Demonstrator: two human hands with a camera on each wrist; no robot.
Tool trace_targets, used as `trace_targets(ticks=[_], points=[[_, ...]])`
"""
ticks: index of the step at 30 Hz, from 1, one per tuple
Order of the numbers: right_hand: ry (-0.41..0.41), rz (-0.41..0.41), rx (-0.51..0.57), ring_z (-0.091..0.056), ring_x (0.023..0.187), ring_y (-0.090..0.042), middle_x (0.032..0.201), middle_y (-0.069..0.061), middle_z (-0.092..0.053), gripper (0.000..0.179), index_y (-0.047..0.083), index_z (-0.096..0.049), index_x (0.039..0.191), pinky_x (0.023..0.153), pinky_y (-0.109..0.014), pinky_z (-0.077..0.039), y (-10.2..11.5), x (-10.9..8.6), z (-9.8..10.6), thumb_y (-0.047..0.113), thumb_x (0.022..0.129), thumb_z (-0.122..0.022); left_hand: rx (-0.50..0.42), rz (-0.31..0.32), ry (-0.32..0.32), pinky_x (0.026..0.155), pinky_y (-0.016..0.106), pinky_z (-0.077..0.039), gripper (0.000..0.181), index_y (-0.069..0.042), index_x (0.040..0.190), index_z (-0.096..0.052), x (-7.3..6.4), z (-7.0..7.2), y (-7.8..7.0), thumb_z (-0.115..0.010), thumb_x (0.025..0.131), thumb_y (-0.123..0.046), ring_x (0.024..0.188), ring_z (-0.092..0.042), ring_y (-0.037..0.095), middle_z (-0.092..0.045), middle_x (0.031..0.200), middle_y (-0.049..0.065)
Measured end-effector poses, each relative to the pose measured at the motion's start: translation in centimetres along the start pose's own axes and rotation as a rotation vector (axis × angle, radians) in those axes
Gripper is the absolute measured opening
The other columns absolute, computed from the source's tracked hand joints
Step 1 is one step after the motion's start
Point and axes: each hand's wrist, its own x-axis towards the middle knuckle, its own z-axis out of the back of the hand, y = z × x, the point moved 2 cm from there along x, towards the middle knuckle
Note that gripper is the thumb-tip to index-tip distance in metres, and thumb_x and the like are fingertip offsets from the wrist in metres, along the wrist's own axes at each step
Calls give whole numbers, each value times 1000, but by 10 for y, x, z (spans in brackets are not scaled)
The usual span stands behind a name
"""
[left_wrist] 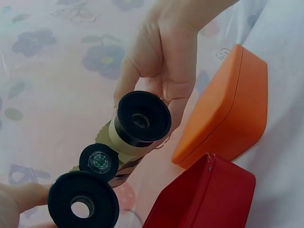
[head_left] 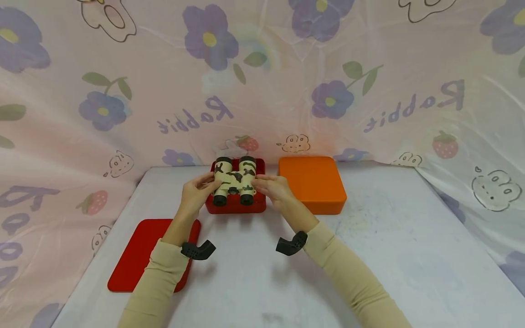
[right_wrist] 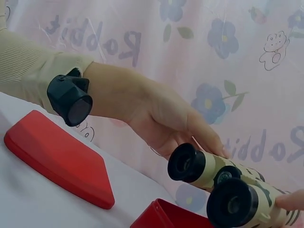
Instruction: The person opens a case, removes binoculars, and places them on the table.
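Observation:
Camouflage-patterned binoculars (head_left: 234, 180) with black eyecups are held up over an open red box (head_left: 235, 209). Along their left barrel my left hand (head_left: 196, 193) grips them, thumb and fingers on the side. My right hand (head_left: 280, 190) holds the opposite barrel the same way. A small compass dial (left_wrist: 99, 162) shows between the two eyepieces in the left wrist view. Both wrist views put the binoculars above the rim of the red box. The binoculars hide much of the box's inside in the head view.
A flat red lid (head_left: 139, 255) lies at the left of the white table (head_left: 254, 282), partly under my left forearm. Just right of the red box stands a closed orange box (head_left: 311, 182). Behind them hangs a floral sheet (head_left: 262, 91).

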Motion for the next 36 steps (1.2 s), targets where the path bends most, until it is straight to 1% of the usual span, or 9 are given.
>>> trace_targets(ticks=[5,11,17,22,30,36], points=[[19,9,-15,-65,109,-20,135,-20,-59,42,-4,-56,130,107,-33,-48,1,-4,0,4,90,-65,-14,-1,-7,74,5,-49,53,-9,139,-52,-5,1,-1,-66,91,-26,88,-57,-11,-56,139,15],[42,15,-46,-65,109,-21,136,-19,-58,41,-4,-56,130,107,-34,-47,1,-8,2,4,91,-63,-9,-10,-7,76,3,-49,53,-9,139,-51,-11,2,-2,-66,91,-27,87,-57,-13,-57,138,17],[56,13,-68,-68,96,-14,136,-19,-58,39,-5,-58,128,106,-35,-48,0,-13,3,5,91,-64,18,-5,-2,77,3,-49,53,-11,139,-52,-20,5,-2,-66,91,-29,88,-57,-13,-58,137,17],[65,15,-84,-66,85,-8,132,-19,-59,38,-5,-59,126,105,-35,-48,0,-17,3,5,91,-64,24,-13,-6,78,4,-49,54,-11,139,-52,-25,6,-3,-67,90,-31,91,-57,-11,-58,137,14],[79,13,-121,-67,84,-8,125,-16,-62,37,-5,-60,125,107,-37,-47,-4,-24,5,8,90,-65,24,-14,0,80,5,-49,54,-12,139,-52,-32,7,-1,-67,90,-30,94,-57,-11,-58,137,13],[101,5,-127,-69,81,-7,121,-16,-66,38,-5,-60,124,108,-36,-47,-5,-28,6,6,89,-66,23,9,5,80,7,-49,55,-13,139,-51,-38,8,1,-68,90,-29,97,-57,-10,-61,132,11]])
